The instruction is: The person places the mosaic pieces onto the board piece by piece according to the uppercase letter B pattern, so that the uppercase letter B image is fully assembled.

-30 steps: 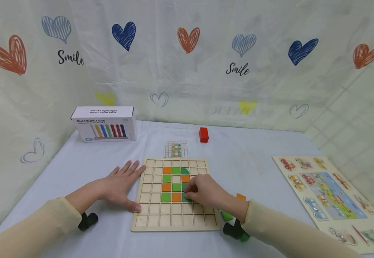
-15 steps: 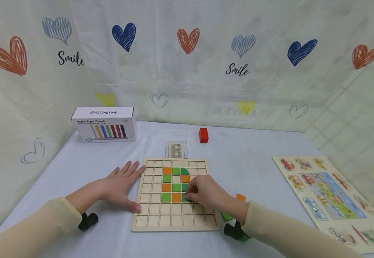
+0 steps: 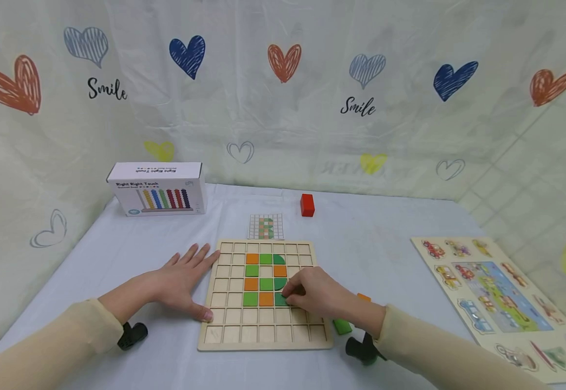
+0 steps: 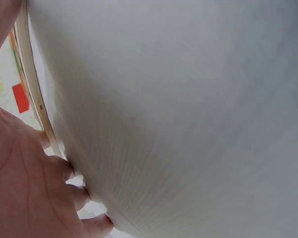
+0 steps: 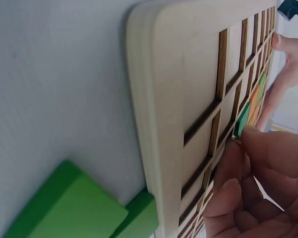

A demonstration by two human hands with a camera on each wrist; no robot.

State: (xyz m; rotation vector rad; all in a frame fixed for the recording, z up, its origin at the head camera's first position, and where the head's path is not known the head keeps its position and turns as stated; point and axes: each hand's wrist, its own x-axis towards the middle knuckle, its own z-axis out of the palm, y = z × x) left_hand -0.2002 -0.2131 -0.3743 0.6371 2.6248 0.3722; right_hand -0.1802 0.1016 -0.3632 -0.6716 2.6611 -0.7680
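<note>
A wooden grid board [image 3: 244, 336] lies on the table, with orange, light green and dark green tiles set in its cells. My left hand [image 3: 180, 283] rests flat by the board's left edge, fingers spread, thumb and fingertips touching the edge. At the lowest tile row, my right hand [image 3: 314, 292] has its fingers curled, thumb and index finger pinching the right edge of a dark green tile [image 3: 280, 299]. That tile [image 5: 242, 119] sits in the grid at the thumb tip in the right wrist view. Above it is a dark green tile with a rounded corner [image 3: 280, 283].
A small pattern card [image 3: 266, 226] lies behind the board, near a red block [image 3: 307, 205]. Loose green tiles [image 5: 72, 206] lie beside the board's right edge. A white box [image 3: 158, 189] stands at back left; a picture puzzle board [image 3: 502, 303] lies at right.
My right hand has shifted slightly right, uncovering more of the two dark green tiles at its fingertips. The left hand has stayed in place.
</note>
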